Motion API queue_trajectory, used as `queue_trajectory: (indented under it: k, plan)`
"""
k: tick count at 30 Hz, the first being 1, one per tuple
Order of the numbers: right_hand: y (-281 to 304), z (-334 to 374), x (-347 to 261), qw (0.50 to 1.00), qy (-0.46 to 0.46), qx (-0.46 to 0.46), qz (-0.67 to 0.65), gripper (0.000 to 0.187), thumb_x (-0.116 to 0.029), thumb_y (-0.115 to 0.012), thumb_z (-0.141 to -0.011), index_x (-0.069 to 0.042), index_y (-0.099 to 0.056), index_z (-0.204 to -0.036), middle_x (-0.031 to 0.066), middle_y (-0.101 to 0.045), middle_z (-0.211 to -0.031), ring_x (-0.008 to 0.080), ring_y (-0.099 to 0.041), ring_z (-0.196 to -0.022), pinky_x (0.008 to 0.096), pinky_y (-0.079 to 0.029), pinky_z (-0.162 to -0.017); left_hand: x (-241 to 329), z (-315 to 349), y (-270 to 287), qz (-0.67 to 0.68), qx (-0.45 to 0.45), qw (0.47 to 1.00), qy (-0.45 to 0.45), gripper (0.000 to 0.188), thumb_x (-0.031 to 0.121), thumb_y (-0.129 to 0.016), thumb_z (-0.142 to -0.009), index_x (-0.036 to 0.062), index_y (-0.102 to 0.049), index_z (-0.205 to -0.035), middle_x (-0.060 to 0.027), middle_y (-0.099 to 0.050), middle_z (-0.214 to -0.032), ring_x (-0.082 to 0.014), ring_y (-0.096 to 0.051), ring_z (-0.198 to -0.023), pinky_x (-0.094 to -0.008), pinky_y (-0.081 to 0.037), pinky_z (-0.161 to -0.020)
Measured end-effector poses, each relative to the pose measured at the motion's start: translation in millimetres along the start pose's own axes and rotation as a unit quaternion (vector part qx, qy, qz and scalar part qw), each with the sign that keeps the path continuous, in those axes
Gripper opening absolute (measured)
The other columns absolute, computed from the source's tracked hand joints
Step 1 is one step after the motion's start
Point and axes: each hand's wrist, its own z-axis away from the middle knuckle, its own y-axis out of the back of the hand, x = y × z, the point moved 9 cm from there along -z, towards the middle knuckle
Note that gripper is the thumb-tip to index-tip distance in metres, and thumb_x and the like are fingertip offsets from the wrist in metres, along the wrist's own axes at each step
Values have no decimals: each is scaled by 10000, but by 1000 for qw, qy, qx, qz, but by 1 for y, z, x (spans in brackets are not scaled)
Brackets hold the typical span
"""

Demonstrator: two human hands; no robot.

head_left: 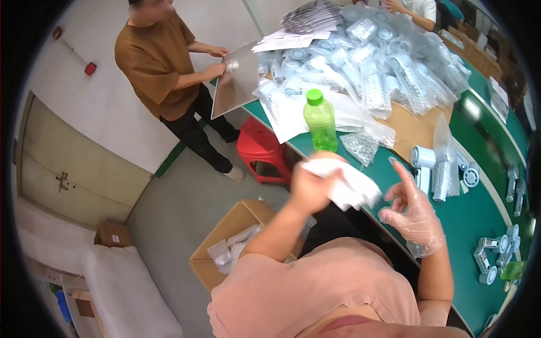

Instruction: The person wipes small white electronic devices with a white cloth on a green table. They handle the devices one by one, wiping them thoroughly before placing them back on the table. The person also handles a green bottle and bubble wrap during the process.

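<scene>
My left hand (315, 186) is closed around a crumpled white sheet (350, 183), a tissue or a cloth; motion blur hides which. To the right of it, my right hand (414, 214) wears a thin clear plastic glove (426, 238). Its index finger points up, the other fingers are half bent and apart from the thumb, and it holds nothing. Just beyond my left hand stands a green bottle (320, 121) with a green cap. Small white handheld fans (422, 160) lie beyond my right hand, beside a bubble-wrap sleeve (445, 163).
A heap of bagged fans (360, 67) covers the far part of the green table (479, 225), with stacked papers (310, 19) on top. More fans (496, 250) lie at right. A red stool (262, 149) and an open carton (208, 262) stand left. Another person (155, 62) holds a panel (239, 79).
</scene>
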Motion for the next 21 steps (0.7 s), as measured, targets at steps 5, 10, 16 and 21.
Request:
queue_trajectory:
  k: [5, 10, 16, 21]
  plan:
    - [4, -11, 17, 995, -8, 18, -101, 725, 68, -638, -807, -56, -465, -1500, 36, -562, -948, 101, -568, -799, 240, -511, -747, -38, -76, 270, 159, 346, 924, -47, 173, 110, -577, -1041, 33, -590, -1196, -69, -667, -1105, -166, -656, -926, -306, -545, -762]
    - [4, -20, 34, 995, -1, 14, -104, 660, 63, -621, -850, -31, -467, -1485, 39, -564, -972, 100, -568, -811, 246, -514, -753, -135, -103, 401, 311, 434, 840, 95, 311, 291, -473, -1102, 72, -556, -1307, -75, -681, -1187, -222, -652, -1032, -373, -529, -838]
    - [5, -17, 42, 996, -16, 28, -80, 613, 50, -635, -856, -31, -506, -1450, 36, -564, -997, 96, -563, -807, 247, -513, -757, -120, -110, 417, -94, 390, 913, 73, 313, 211, -591, -1052, -30, -643, -1244, -108, -724, -1145, -209, -693, -1000, -346, -529, -871]
    - [11, -17, 44, 997, -36, 40, -47, 596, 47, -650, -853, -44, -531, -1429, 27, -558, -1007, 88, -555, -804, 242, -508, -753, -104, -120, 406, -92, 379, 915, 99, 283, 175, -657, -1011, -74, -674, -1145, -108, -739, -1047, -196, -714, -891, -353, -547, -782]
